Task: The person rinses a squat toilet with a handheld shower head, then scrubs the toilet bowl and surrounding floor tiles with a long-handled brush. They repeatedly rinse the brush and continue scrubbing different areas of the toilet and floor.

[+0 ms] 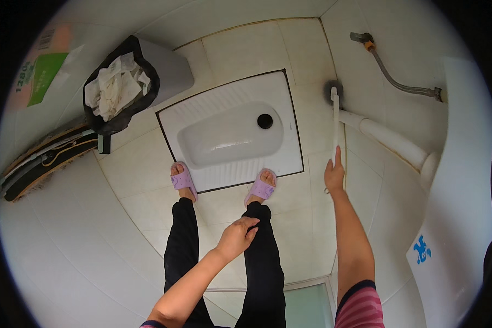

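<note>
My right hand [335, 175] grips the white handle of a toilet brush [335, 123]. Dark bristles at the brush's far end rest at the floor's edge by the right wall, close to the end of a white drain pipe [377, 132]. My left hand [238, 239] hovers near my right knee, fingers curled, with nothing seen in it. A white ceramic squat toilet [229, 131] with a round dark drain hole is set in the tiled floor, left of the brush. My feet, in purple slippers, stand at its near edge.
A grey bin [168, 69] with a black liner holds crumpled paper at the upper left. Beside it a flat mop [57, 160] leans low. A braided hose [393, 78] hangs from a wall valve at right, above the pipe. A white basin [455, 205] juts in on the right.
</note>
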The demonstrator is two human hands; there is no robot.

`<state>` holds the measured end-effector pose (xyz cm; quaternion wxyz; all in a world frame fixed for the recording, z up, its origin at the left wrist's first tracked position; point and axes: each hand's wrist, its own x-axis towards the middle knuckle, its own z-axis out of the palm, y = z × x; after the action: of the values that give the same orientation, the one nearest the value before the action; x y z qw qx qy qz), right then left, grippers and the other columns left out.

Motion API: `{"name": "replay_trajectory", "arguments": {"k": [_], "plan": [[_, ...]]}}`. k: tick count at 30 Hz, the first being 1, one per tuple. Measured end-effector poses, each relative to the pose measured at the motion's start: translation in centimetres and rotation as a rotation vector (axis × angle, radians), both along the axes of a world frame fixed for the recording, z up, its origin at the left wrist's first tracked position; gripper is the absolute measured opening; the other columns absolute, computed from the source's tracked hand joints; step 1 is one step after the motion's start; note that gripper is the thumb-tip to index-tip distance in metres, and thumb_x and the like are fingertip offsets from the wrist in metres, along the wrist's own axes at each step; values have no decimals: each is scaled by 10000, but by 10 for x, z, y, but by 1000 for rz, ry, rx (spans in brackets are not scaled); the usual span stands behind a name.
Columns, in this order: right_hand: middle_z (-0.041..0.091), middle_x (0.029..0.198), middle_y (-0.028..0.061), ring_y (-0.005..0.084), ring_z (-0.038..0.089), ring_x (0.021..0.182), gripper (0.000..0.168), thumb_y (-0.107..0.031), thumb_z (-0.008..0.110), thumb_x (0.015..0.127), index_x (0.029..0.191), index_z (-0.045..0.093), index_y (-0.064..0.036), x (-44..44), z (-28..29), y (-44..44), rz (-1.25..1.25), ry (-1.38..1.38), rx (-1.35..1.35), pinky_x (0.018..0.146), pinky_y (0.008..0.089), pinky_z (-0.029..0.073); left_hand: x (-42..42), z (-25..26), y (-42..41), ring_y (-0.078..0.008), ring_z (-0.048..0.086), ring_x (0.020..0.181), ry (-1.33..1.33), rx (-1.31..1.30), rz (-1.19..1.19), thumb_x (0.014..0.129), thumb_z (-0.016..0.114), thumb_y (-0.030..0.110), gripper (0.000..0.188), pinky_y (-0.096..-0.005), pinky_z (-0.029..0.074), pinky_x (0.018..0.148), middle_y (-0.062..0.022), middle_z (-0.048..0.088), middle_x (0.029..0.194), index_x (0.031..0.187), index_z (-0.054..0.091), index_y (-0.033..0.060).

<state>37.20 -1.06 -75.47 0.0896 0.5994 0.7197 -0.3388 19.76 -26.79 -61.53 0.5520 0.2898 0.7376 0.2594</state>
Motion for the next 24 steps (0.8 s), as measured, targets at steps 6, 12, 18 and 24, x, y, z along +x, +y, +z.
{"name": "replay_trajectory", "arguments": {"k": [6,12,18,24], "plan": [[444,1255,185,255,482,1106,531,-80,420,883,1369,236,-191,13,15,-8,-111,116,-277,914,286,365,-8,-16,-5,-270,607,819,-32,-40,3,784,578,59,199,-314,483,732,-141,610,901,973,580,-3],[474,1232,196,231,558,979,507,-79,403,891,1365,255,-185,1,-4,23,-48,174,41,837,276,411,-16,-23,3,-289,596,830,-74,-1,-22,778,572,62,192,-325,484,734,-132,610,939,963,592,14],[427,1288,165,222,471,1128,508,-58,406,893,1363,265,-187,-8,0,-36,-70,220,-190,912,272,364,-28,-38,7,-278,603,812,-71,-31,27,775,572,43,186,-314,487,712,-132,611,922,957,591,12],[474,1234,184,151,541,751,524,-29,424,878,1358,274,-178,-10,-1,15,-33,197,14,695,232,434,-38,-50,-2,-264,612,790,-61,-30,75,765,571,4,180,-309,488,701,-135,611,896,944,593,8]]}}
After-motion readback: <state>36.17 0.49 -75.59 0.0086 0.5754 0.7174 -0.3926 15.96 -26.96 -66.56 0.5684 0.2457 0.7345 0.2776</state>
